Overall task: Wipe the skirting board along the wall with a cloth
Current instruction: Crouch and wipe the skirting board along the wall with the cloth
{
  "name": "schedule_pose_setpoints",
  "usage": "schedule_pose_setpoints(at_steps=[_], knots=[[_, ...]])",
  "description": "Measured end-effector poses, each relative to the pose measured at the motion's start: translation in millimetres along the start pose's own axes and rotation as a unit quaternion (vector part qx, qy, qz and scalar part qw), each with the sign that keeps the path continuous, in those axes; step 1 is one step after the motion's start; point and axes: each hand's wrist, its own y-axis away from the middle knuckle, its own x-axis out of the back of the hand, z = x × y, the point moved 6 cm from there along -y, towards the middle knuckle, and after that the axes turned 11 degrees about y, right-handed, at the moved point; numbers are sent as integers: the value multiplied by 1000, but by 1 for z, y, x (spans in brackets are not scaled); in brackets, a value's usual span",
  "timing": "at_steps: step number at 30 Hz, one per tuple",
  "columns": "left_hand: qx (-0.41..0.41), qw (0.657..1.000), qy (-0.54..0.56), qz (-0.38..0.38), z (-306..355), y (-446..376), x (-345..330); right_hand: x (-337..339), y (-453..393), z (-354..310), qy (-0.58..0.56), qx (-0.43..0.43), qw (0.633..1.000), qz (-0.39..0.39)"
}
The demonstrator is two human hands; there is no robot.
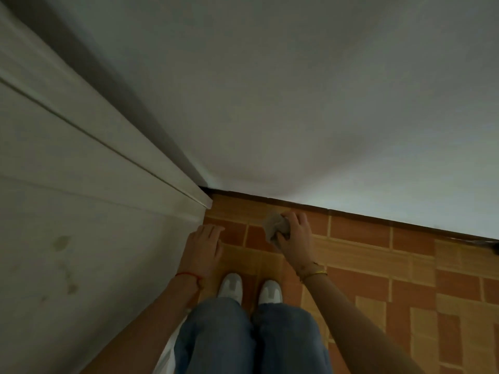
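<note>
Gripping a crumpled grey cloth (275, 225), the right hand (295, 236) is held near the dark skirting board (351, 213). The left hand (205, 242) is kept flat, fingers straight, beside the white door (81, 211).

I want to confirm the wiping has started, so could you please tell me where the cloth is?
In the head view, the cloth is bunched in the right hand, low beside the skirting board, right of the corner.

My right hand (293, 234) covers most of the cloth (275, 225); only a crumpled grey part shows past my fingers (302, 220). I cannot tell whether the cloth touches the skirting board (378, 220) just beyond my fingertips. The board runs out of frame at the right. My forearms and jeans (251, 338) are cut off at the bottom edge.
</note>
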Motion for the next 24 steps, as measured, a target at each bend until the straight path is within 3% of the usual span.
schedule_pose_setpoints(at_steps=[7, 16, 24], knots=[[-22, 1000, -16, 14, -116, -40, -134, -130, -71, 73, 80, 83, 993, -6], [-15, 998, -49, 21, -220, -75, -230, -232, -138, 111, 175, 179, 965, 84], [-5, 989, -30, 142, -251, -66, -259, -276, -153, 106, 178, 206, 949, 157]])
